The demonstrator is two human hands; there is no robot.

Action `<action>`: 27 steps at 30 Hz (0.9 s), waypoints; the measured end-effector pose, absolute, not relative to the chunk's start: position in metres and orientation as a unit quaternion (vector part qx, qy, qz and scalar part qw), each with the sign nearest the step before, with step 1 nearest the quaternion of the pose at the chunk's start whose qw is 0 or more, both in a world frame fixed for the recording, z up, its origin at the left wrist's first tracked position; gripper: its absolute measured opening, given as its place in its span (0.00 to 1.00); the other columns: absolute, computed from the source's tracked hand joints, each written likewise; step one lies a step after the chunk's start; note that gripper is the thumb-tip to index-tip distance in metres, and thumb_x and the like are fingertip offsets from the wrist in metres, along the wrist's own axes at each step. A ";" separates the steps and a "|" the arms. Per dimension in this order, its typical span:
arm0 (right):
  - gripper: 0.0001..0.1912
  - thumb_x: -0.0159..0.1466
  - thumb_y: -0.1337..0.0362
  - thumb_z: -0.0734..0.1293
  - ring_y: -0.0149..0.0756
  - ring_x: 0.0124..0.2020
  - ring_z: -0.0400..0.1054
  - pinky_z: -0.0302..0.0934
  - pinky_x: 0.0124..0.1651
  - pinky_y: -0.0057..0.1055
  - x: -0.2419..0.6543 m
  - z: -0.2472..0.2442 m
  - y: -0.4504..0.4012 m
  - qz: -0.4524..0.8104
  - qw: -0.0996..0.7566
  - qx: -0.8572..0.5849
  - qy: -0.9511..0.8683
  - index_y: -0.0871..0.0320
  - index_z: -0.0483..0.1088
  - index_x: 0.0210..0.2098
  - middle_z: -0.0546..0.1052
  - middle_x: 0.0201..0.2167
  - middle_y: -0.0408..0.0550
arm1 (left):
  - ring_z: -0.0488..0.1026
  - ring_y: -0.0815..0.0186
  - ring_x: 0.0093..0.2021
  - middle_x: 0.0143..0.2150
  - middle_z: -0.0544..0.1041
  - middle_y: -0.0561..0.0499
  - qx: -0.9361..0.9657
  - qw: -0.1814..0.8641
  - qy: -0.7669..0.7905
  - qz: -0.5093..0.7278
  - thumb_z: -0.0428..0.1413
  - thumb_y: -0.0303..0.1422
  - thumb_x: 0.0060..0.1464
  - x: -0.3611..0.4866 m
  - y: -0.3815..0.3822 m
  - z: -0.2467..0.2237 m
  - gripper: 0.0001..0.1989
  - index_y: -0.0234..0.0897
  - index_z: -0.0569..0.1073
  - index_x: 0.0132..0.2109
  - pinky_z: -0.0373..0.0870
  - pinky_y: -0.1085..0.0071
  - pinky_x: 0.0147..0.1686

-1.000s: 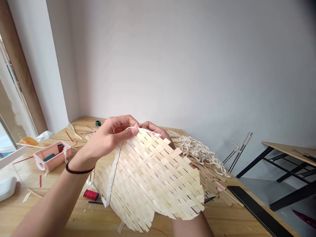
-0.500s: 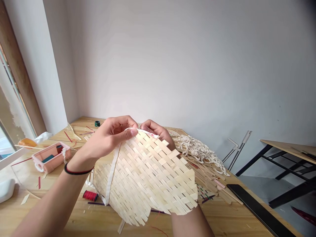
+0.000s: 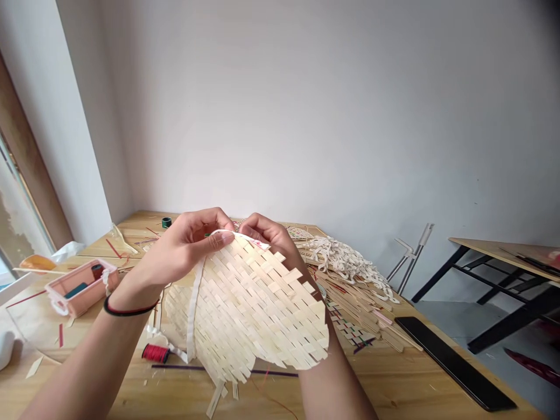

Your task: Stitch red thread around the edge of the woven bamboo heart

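Note:
A pale woven bamboo piece (image 3: 262,303) hangs in front of me, raised over the table. White tape (image 3: 191,312) runs along its left side and over its top edge. My left hand (image 3: 192,239) pinches the taped top edge between thumb and fingers. My right hand (image 3: 266,230) is behind the top edge with its fingers curled, partly hidden by the weave; what its fingertips grip cannot be made out. A red thread spool (image 3: 155,353) lies on the table below, left of the weave.
On the wooden table (image 3: 144,396) stand a pink basket (image 3: 83,289) at left and a green spool (image 3: 166,222) at the back. White tape (image 3: 345,259) is heaped at right, near bamboo strips (image 3: 350,297) and a long black bar (image 3: 452,361).
The view has shifted slightly, so most things appear further left. The weave has turned a little, showing more of the right forearm and the small coloured weave behind. Both hands keep their places at its top edge.

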State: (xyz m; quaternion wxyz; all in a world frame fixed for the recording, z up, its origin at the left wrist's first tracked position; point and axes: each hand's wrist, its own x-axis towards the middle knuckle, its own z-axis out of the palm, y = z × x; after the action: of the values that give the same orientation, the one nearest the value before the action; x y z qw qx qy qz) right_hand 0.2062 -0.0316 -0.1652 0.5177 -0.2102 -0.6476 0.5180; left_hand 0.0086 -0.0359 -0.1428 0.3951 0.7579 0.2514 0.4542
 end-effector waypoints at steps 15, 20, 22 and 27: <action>0.14 0.70 0.50 0.69 0.39 0.52 0.70 0.62 0.58 0.38 0.265 -0.155 -0.024 0.217 0.632 -0.336 -0.664 0.52 0.79 0.44 0.78 0.47 0.47 | 0.64 0.67 0.30 0.30 0.70 0.53 0.758 0.293 0.308 0.495 0.59 0.43 0.64 0.010 -0.036 -0.138 0.14 0.37 0.72 0.36 0.57 0.70 0.29; 0.05 0.69 0.60 0.71 0.42 0.50 0.71 0.63 0.57 0.43 0.263 -0.144 -0.051 0.018 0.645 -0.333 -0.688 0.51 0.78 0.43 0.77 0.44 0.47 | 0.71 0.64 0.35 0.34 0.76 0.49 0.739 0.184 0.345 0.548 0.59 0.41 0.64 0.018 -0.034 -0.142 0.12 0.37 0.74 0.38 0.64 0.70 0.33; 0.06 0.68 0.65 0.72 0.43 0.50 0.70 0.63 0.57 0.44 0.244 -0.143 -0.058 -0.058 0.614 -0.314 -0.721 0.50 0.78 0.44 0.76 0.44 0.48 | 0.72 0.63 0.36 0.36 0.78 0.48 0.739 0.171 0.346 0.553 0.59 0.41 0.64 0.021 -0.033 -0.144 0.12 0.37 0.75 0.38 0.65 0.70 0.34; 0.10 0.66 0.70 0.74 0.43 0.48 0.67 0.63 0.54 0.44 0.204 -0.151 -0.047 -0.169 0.570 -0.300 -0.746 0.50 0.80 0.45 0.75 0.43 0.48 | 0.74 0.63 0.36 0.36 0.80 0.48 0.742 0.195 0.340 0.544 0.59 0.41 0.64 0.026 -0.034 -0.146 0.11 0.37 0.75 0.39 0.67 0.70 0.34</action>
State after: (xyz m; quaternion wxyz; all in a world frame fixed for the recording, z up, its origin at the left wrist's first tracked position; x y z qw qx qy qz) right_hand 0.2041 -0.0474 -0.1515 0.5701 -0.3000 -0.7460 -0.1685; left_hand 0.0262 -0.0345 -0.1465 0.1946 0.7420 0.3396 0.5443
